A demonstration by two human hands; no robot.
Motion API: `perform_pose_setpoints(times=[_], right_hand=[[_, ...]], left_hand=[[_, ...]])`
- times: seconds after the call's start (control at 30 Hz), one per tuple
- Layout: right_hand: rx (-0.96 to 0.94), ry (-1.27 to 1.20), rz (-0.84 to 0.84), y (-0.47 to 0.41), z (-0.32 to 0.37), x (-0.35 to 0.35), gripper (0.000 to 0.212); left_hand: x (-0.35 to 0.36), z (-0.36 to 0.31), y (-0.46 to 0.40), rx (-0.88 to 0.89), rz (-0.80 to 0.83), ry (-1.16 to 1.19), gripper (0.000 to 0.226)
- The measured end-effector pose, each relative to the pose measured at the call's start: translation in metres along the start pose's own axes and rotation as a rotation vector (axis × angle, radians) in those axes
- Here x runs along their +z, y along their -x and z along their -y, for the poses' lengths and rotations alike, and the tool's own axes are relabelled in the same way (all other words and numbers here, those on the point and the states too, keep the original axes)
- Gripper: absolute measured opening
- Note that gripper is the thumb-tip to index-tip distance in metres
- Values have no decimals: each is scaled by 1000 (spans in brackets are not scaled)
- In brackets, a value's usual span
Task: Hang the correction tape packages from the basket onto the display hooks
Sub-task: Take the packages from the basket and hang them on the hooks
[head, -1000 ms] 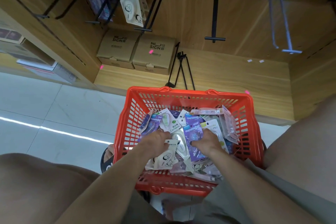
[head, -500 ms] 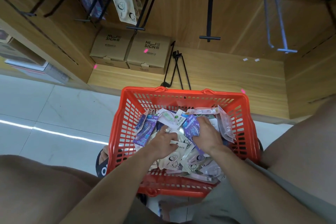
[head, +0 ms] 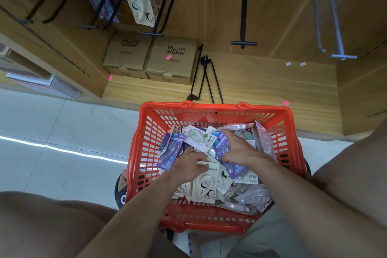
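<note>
Both hands in red basket (head: 144, 153), left hand (head: 189, 165), right hand (head: 238, 151), gripping correction tape packages (head: 206, 184)

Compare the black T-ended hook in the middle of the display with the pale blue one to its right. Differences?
Colour: the black hook is dark and matte; the pale blue hook is light.
Build: the black hook shows as one thick bar; the pale blue hook has a thinner second prong beside its main bar.
Shared: both hang empty, end in a crossbar, and project from the wooden back panel.

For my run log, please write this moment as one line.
stage: sorting | left hand: holds cream package | right hand: holds purple package | basket: full | hung: none now
</note>
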State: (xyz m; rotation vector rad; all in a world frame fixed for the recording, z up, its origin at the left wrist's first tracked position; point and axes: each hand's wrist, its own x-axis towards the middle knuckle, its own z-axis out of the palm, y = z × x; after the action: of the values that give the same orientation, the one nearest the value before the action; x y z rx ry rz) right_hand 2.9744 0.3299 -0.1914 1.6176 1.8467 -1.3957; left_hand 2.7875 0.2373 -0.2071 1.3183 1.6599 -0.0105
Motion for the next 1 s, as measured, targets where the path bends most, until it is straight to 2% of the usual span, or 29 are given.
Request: perform_pose_setpoints(times=[0.13,0.33,0.4,0.57,0.7,0.77,0.83,0.87,1.0], right_hand=[[-48,133,32,-2,7,-1,100],[-32,258,104,-8,12,-11,109],[-37,303,120,-10,16,-15,110],[-63,368,35,-4,22,-11,118],[-97,362,8,8,23,-4,108],[-81,364,-40,14,25,0,106],[11,296,-97,21,29,1,104],[55,266,-109,24,31,0,100],[86,268,-53,34,39,-12,56]], left_hand=[[-4,-1,4,38,9,27,11],[-7,-5,21,147,1,9,6],[-11,-8,29,135,-18,33,11],[-30,-6,48,167,-91,124,29],[-51,-2,59,140,-162,137,7],[-64,0,65,126,-219,158,9],[-77,-1,72,130,-259,183,13],[-84,-2,76,134,-271,189,14],[-105,-8,91,168,-334,154,20]])
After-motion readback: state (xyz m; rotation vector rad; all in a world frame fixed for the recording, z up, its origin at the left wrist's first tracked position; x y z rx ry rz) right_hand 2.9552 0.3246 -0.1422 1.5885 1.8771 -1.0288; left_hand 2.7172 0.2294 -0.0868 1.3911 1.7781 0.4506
